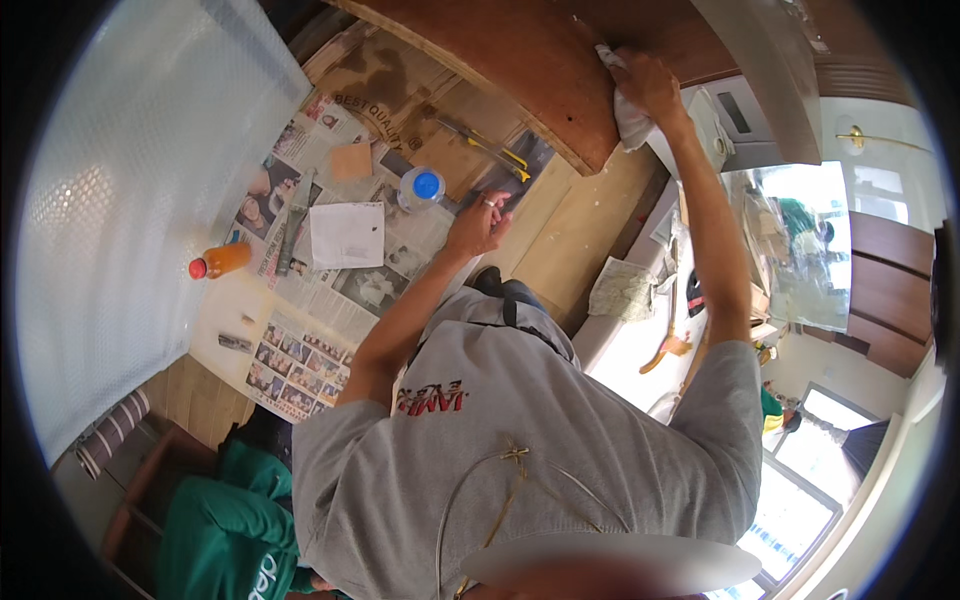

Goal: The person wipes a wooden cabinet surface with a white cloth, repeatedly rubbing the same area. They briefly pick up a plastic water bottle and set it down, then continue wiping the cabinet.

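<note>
My right hand (651, 88) grips a crumpled white cloth (632, 124) at the edge of a reddish-brown wooden panel (517, 56). Lower and to the left, my left hand (480, 229) has loosely curled fingers, a ring on one of them, and nothing visible in its grasp. Close by stands a clear plastic container with a blue cap (426, 186). Beyond that hand, a yellow-handled tool (510, 160) lies on printed cardboard (360, 71). A white square piece (347, 235) and a tan square piece (351, 162) rest on newspaper (330, 300).
An orange bottle with a red cap (225, 261) lies to the left, beside bubble wrap (150, 187). A person in green (225, 525) is at lower left. On my right are a white surface with papers (622, 291), a wooden-handled tool (664, 352) and a plastic-covered panel (806, 247).
</note>
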A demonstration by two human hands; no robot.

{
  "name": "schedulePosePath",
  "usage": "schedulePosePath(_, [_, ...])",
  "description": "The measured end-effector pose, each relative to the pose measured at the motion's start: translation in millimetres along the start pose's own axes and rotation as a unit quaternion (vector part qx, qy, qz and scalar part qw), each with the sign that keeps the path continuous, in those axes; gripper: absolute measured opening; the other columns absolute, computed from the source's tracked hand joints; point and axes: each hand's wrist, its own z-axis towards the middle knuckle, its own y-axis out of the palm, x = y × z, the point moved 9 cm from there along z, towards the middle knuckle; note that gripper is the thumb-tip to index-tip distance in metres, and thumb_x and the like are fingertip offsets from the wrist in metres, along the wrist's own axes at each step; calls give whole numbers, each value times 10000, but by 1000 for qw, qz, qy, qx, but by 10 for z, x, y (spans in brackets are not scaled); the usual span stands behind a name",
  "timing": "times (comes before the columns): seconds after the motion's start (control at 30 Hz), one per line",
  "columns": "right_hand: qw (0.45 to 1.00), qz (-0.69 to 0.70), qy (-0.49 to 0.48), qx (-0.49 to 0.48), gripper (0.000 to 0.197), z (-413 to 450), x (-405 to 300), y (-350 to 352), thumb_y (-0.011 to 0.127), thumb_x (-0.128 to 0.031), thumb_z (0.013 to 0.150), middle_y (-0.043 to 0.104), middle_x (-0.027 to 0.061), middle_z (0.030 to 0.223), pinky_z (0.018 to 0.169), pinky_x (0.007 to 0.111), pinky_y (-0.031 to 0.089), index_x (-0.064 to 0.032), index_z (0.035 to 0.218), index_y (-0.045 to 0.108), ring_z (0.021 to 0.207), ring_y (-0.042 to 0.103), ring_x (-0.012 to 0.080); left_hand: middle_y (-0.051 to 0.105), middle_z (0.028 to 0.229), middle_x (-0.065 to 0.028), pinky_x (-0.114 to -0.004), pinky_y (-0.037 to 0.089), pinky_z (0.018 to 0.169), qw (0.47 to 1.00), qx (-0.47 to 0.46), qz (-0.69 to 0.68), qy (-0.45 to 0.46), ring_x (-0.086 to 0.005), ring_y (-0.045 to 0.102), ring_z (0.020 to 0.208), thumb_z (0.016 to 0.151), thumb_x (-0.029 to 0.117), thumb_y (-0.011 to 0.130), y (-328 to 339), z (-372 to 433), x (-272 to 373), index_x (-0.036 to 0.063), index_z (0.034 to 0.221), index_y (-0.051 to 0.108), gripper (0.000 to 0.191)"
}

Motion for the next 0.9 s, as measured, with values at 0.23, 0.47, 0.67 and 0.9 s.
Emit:
schedulePosePath(0.23, [972, 171, -118, -112, 415, -473, -106, 54, 639, -337, 949, 706, 250, 1149, 947, 457, 517, -117, 1300, 672, 1088, 673, 406, 613, 1016, -119, -359, 561, 665, 1000, -18, -2, 4, -203, 633, 715, 921, 207, 681, 18, -16, 47, 56, 1296, 517, 436])
schedulePosePath(0.47, [995, 70, 72, 14, 389, -470, -48, -277, 665, -381, 915, 730, 217, 1014, 897, 502, 553, -188, 1251, 699, 993, 691, 424, 616, 1024, -116, -362, 562, 655, 1000, 7, -1, -4, -206, 637, 706, 920, 210, 689, 9, 20, -8, 77, 1301, 520, 437])
schedulePosePath(0.67, [985, 136, -17, -108, 492, -744, -166, -215, 680, -381, 923, 702, 241, 1175, 1006, 441, 490, -80, 1312, 668, 1135, 657, 398, 613, 1044, -107, -359, 561, 662, 1000, -5, 9, 12, -200, 638, 715, 926, 207, 683, 51, 5, 11, 79, 1297, 522, 424])
schedulePosePath(0.9, [991, -15, -132, 33, 491, 319, -660, -446, 597, -416, 973, 679, 194, 1254, 1011, 443, 498, -102, 1348, 635, 1170, 633, 377, 617, 1037, -110, -358, 562, 655, 1000, -4, -1, 0, -203, 646, 715, 925, 206, 682, 18, 6, 47, 74, 1280, 526, 409])
